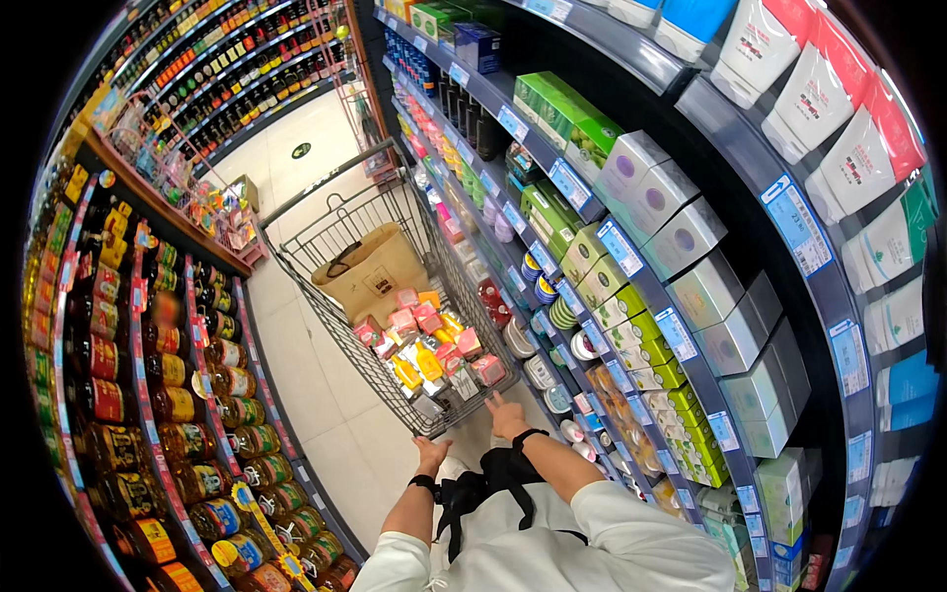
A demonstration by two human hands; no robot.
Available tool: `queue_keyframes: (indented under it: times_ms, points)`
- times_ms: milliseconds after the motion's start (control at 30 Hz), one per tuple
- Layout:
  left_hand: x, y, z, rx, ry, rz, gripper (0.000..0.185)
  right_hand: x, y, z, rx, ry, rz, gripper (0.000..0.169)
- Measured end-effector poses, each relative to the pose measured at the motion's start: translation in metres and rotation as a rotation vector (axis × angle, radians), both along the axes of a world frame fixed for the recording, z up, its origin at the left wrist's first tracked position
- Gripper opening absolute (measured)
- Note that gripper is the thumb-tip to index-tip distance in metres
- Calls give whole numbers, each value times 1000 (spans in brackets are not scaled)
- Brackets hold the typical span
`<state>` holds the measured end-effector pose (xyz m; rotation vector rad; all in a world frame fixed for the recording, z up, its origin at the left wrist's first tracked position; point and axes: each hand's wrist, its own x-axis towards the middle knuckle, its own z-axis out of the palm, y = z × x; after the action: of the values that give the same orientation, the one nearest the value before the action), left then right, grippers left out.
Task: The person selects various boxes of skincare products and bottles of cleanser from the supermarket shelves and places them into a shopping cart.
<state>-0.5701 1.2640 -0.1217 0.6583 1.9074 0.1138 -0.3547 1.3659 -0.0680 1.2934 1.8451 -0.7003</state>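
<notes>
Before me stands a wire shopping cart (325, 285), its bar handle (322, 181) at the far end. My left hand (430, 453) is at the near end of the basket, thumb spread from the fingers and nothing in its grasp. To its right, my right hand (507, 416) is empty by the near right corner, fingers apart. Whether either hand touches the wire is unclear. Inside the cart, a brown paper bag (377, 274) with dark handles leans at the far side. Nearer me lie several small pink boxes (403, 322) and yellow bottles (427, 361) in a heap.
Close on the right run shelves of boxed goods (651, 192) and squeeze tubes (762, 52). Shelves of large oil or sauce bottles (177, 403) line the left. Pale floor tiles (296, 340) lie between cart and left shelves. A pink wire rack (159, 148) stands at the aisle's end.
</notes>
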Motion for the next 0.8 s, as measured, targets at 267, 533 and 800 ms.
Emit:
queue_keyframes:
  times_ms: [267,533,800]
  points:
    - [-11,20,-6,101,-67,-28,113,13,23,-4,-37,39,-65,92]
    - [-3,29,-11,86,-122,-32,116,14,29,-15,23,43,-78,89]
    - [-31,30,-30,63,-59,-265,114,7,17,-12,118,229,-332,83]
